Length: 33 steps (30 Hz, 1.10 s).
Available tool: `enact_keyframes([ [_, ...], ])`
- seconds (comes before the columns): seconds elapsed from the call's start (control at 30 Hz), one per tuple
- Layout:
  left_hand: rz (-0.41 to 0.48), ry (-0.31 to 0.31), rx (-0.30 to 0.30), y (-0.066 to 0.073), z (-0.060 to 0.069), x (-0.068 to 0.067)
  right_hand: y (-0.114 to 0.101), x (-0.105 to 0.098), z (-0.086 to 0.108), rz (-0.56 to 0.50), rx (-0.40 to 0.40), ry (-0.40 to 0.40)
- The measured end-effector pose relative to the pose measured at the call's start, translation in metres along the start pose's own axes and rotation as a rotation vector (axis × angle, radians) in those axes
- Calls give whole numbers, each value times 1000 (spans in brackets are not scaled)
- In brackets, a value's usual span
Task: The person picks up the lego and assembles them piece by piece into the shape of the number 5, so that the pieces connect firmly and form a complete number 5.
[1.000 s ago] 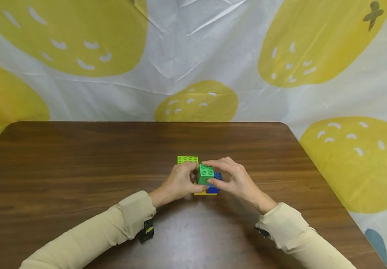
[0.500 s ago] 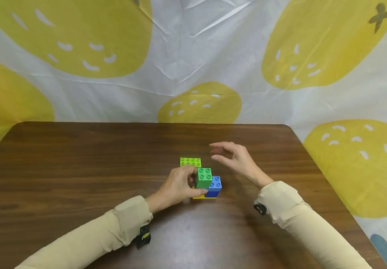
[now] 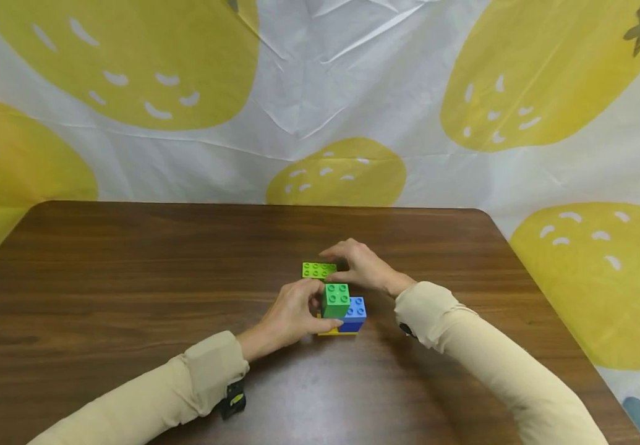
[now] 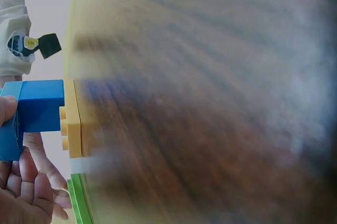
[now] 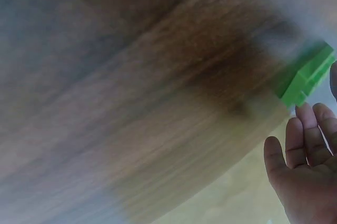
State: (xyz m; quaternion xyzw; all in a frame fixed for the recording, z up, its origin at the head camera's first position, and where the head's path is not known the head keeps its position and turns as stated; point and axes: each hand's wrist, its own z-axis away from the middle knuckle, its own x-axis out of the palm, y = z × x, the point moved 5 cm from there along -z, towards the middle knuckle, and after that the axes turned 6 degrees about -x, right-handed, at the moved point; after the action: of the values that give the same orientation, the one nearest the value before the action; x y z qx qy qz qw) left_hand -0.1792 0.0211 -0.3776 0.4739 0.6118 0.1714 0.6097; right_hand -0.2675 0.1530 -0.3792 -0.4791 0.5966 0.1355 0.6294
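A stack of toy building bricks stands on the table: a yellow plate (image 3: 328, 332) at the bottom, a dark blue brick (image 3: 350, 326), a light blue brick (image 3: 356, 307) and a green brick (image 3: 336, 301) on top. My left hand (image 3: 292, 312) grips this stack from the left; its thumb lies on the light blue brick in the left wrist view. Just behind lies a separate lime green plate (image 3: 315, 270) with studs up. Over its right end reaches my right hand (image 3: 364, 266), thumb and fingers apart, holding nothing. In the right wrist view its fingertips are close to the plate; contact is unclear.
The brown wooden table (image 3: 158, 266) reaches back to a white curtain (image 3: 364, 62) with yellow fruit shapes. A black device (image 3: 233, 398) is strapped under the left sleeve cuff.
The right hand has let go of the bricks, moved back and right, then come left over the lime green plate. My left hand has kept its grip on the stack.
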Motion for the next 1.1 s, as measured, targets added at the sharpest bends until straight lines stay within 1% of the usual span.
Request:
enact_keyframes([
  [0.2,1,9,22,0,0,0,-1,8,-7,70,-82,-18],
  [0.3,1,13,25,1,0,0,-2,9,-7,105,-88,-18],
  [0.43,6,20,23,2,0,0,-2,9,-2,132,-73,-10],
  [0.57,9,19,23,0,0,0,-2,4,7,100,-40,26],
  [0.73,9,17,24,0,1,1,-7,-15,27,-34,21,142],
  [0.87,7,10,23,1,0,2,-20,-34,45,-106,53,225],
  [0.97,-1,6,24,2,-1,1,-32,-45,55,-120,31,272],
  [1.1,-11,6,22,3,-2,-1,-46,-55,65,-133,-43,309],
])
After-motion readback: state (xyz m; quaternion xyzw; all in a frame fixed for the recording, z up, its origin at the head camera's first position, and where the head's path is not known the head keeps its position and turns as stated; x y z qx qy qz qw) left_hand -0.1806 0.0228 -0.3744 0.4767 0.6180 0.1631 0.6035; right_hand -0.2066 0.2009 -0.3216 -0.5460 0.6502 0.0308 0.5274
